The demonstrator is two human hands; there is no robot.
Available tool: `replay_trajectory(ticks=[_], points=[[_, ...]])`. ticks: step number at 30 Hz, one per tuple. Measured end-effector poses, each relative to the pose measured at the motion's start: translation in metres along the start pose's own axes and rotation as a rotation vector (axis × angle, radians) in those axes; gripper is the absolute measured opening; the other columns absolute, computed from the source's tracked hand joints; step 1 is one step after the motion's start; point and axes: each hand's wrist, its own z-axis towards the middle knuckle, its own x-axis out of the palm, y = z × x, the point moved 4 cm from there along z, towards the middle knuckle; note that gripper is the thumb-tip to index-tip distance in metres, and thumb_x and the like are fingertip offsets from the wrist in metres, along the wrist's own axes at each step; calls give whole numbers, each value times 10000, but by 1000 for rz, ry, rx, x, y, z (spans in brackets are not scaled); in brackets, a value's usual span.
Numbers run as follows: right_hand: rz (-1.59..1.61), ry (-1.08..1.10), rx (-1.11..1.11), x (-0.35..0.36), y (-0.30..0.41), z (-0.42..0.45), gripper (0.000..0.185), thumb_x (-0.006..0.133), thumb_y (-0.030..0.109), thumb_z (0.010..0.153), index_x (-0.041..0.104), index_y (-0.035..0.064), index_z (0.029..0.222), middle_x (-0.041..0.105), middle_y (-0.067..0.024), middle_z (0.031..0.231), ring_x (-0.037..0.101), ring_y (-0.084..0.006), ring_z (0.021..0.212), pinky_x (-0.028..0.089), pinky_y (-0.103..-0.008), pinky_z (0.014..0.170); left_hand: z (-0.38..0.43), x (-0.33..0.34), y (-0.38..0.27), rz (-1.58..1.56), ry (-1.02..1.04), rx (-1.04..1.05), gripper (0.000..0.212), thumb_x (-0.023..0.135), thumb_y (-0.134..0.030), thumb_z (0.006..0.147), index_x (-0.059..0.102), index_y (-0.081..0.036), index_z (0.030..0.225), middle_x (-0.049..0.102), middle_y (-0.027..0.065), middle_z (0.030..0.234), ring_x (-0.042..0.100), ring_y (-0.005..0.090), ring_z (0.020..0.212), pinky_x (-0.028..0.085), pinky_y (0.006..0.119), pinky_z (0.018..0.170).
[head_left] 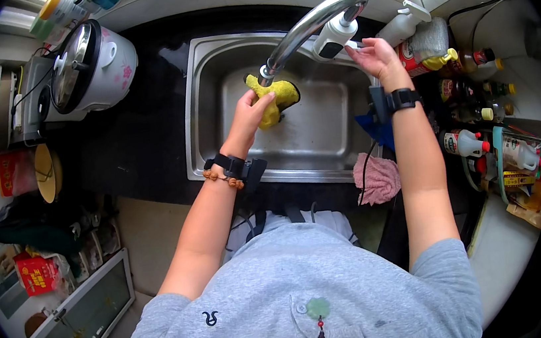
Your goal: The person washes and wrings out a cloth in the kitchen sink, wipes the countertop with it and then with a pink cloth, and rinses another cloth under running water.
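My left hand point(246, 116) pinches a yellow cleaning cloth point(286, 92) with a dark edge, directly below the outlet of the curved chrome spout point(301, 25). The cloth hangs over the stainless steel sink point(307, 137); whether water is running I cannot tell. At the sink's back right corner stands the white faucet body point(334, 36) with a dark panel. My right hand point(379, 59) is beside it, palm turned up and fingers apart, the fingertips close to its small white lever point(354, 45). Contact with the lever is unclear.
A rice cooker point(94, 69) stands left on the black countertop point(114, 157). A pink cloth point(376, 177) drapes over the front edge, near a blue cloth point(377, 131). Right of the sink are a white pump bottle point(399, 26) and several other bottles point(465, 143).
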Motion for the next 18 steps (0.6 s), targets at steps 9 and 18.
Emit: replay_trajectory(ticks=[9, 18], points=[[-921, 354, -391, 53, -171, -4, 593, 584, 439, 880, 486, 11, 1279, 597, -128, 1112, 554, -187, 1025, 410, -331, 915, 9, 7, -5, -269, -2, -101, 276, 478, -234, 930, 564, -25, 1087, 608, 66, 979, 595, 154, 873, 483, 286, 749], [-1005, 359, -629, 73, -174, -10, 211, 693, 62, 758, 483, 49, 763, 607, -32, 785, 590, -113, 802, 483, -283, 716, 6, -28, 7, -435, -26, -161, 358, 600, -176, 899, 485, -31, 1206, 581, 104, 1145, 596, 209, 1033, 489, 369, 891]])
